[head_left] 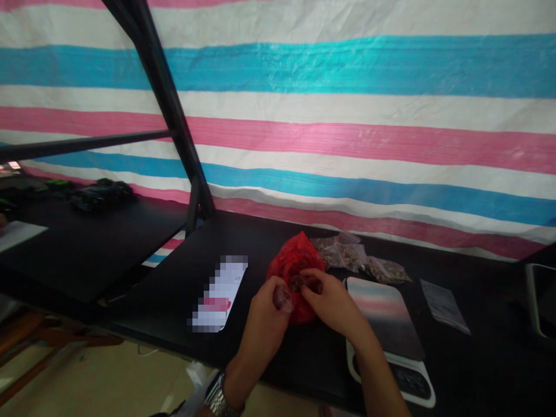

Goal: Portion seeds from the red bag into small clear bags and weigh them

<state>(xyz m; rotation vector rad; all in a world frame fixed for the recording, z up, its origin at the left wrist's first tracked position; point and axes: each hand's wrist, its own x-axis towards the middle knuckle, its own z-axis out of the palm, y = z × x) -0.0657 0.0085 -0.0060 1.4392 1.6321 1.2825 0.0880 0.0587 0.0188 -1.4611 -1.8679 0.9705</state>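
Observation:
A red plastic bag (300, 252) stands with its mouth open on the black table, dark contents partly visible inside. My left hand (266, 307) is closed on a small transparent plastic bag (285, 299) at the front left of the red bag. Over the red bag's mouth, my right hand (329, 296) has thumb and fingers pinched together beside the small bag. Whatever sits between those fingertips is too small and blurred to name. Just right of the right forearm lies a kitchen scale (386, 318) with a shiny metal plate.
Several filled transparent zip bags (347, 255) lie behind the scale. A flat zip bag (445, 306) is to its right. A partly blurred white paper (221, 295) lies at left. Beyond a black metal frame (167, 110), dark items (102, 194) rest on another table. Striped sheeting hangs behind.

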